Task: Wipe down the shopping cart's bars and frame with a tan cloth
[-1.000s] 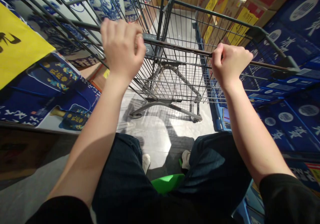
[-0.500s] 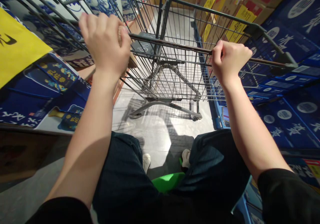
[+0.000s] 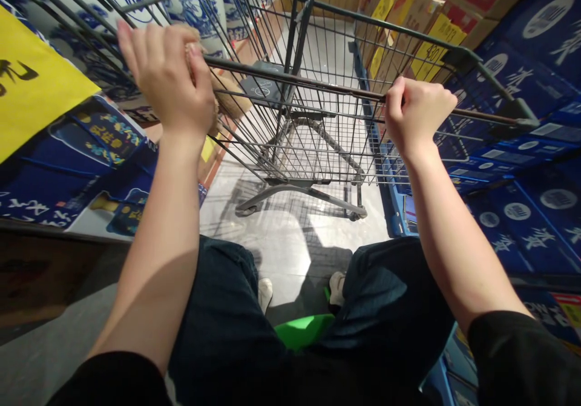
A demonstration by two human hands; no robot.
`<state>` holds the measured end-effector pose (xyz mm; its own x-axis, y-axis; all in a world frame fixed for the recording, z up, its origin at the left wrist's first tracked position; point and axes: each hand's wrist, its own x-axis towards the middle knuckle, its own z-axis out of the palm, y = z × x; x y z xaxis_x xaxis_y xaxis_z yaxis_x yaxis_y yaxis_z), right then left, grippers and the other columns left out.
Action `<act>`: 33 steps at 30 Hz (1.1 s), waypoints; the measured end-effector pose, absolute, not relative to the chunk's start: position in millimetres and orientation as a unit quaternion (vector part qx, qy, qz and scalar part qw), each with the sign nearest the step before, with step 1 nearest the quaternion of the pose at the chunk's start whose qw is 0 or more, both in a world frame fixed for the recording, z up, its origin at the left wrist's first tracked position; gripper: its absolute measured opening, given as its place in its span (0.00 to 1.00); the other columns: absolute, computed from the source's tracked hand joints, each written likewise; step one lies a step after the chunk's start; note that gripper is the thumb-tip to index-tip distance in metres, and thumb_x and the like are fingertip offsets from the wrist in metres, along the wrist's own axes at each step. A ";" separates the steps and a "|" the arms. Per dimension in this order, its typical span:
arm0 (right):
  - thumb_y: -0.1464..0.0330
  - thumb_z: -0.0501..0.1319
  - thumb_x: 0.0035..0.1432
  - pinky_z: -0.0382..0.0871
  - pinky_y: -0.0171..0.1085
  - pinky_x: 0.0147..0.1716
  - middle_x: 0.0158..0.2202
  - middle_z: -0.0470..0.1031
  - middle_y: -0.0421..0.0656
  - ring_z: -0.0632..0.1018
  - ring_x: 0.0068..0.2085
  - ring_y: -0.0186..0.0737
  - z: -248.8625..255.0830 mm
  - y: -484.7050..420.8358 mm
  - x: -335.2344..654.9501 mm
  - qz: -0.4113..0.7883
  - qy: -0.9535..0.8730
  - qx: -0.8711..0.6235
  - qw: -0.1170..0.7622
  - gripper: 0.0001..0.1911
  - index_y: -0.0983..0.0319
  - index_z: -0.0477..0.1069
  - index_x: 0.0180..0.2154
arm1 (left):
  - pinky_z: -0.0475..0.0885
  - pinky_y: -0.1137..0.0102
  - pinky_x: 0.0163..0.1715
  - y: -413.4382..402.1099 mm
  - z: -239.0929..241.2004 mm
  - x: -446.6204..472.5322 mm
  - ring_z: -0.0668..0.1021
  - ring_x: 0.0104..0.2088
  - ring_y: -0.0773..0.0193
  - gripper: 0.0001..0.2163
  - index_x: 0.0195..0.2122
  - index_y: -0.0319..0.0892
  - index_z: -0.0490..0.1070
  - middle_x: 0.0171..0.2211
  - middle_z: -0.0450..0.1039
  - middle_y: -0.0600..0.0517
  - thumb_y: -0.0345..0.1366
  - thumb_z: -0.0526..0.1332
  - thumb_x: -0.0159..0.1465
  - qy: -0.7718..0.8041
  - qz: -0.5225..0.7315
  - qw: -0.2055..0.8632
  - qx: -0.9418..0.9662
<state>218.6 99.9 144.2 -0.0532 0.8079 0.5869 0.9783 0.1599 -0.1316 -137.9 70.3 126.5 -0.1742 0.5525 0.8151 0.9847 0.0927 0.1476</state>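
Observation:
A grey wire shopping cart [image 3: 295, 80] stands in front of me, its handle bar running across between my hands. My left hand [image 3: 170, 82] is closed around a tan cloth [image 3: 230, 96], pressed over the left part of the bar. Part of the cloth hangs out beyond the thumb, below the bar; the rest is hidden under the palm. My right hand [image 3: 420, 114] makes a fist around the bar toward its right end. The bar looks brownish and worn between the two hands.
Blue printed cartons [image 3: 517, 212] are stacked along the right. At left are blue gift boxes [image 3: 95, 140], a yellow sign [image 3: 36, 85] and blue-and-white jars [image 3: 190, 3]. A green seat edge [image 3: 304, 331] shows between my knees, above the grey floor [image 3: 281, 242].
My left hand has slid left along the handle bar with the cloth, and more of the cloth now shows beside it. My right hand has stayed in place.

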 end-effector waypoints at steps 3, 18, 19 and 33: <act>0.62 0.44 0.70 0.45 0.43 0.35 0.33 0.78 0.51 0.73 0.35 0.45 145.1 99.8 215.4 -0.161 -0.696 -0.644 0.273 0.24 0.61 0.74 0.31 | 0.46 0.52 0.73 63.9 124.9 -105.1 0.69 0.57 0.52 0.19 0.50 0.51 0.69 0.51 0.72 0.48 0.46 0.39 0.74 -0.631 -0.373 0.271 -0.624; 0.61 0.43 0.71 0.45 0.44 0.35 0.31 0.77 0.50 0.72 0.35 0.44 144.0 99.8 216.5 -0.155 -0.709 -0.630 0.278 0.25 0.61 0.73 0.30 | 0.31 0.53 0.72 75.0 121.8 -116.8 0.64 0.56 0.48 0.18 0.44 0.52 0.67 0.48 0.69 0.47 0.48 0.39 0.71 -0.646 -0.457 0.244 -0.560; 0.61 0.44 0.71 0.45 0.44 0.35 0.32 0.77 0.51 0.72 0.34 0.43 144.6 99.8 215.3 -0.157 -0.705 -0.637 0.269 0.25 0.61 0.73 0.31 | 0.32 0.54 0.72 72.8 121.8 -103.7 0.63 0.57 0.48 0.17 0.44 0.52 0.67 0.49 0.69 0.47 0.46 0.40 0.71 -0.648 -0.460 0.231 -0.561; 0.61 0.44 0.71 0.45 0.43 0.34 0.30 0.78 0.50 0.72 0.34 0.43 144.6 97.0 216.9 -0.163 -0.712 -0.621 0.283 0.26 0.61 0.73 0.29 | 0.39 0.47 0.73 85.8 123.8 -133.4 0.68 0.51 0.53 0.24 0.45 0.50 0.68 0.44 0.70 0.50 0.50 0.34 0.73 -0.686 -0.388 0.305 -0.535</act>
<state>216.9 97.0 144.6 -0.0677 0.7927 0.6058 0.9772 0.1752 -0.1201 -133.4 85.8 123.8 -0.2419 0.4969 0.8334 0.9703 0.1260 0.2065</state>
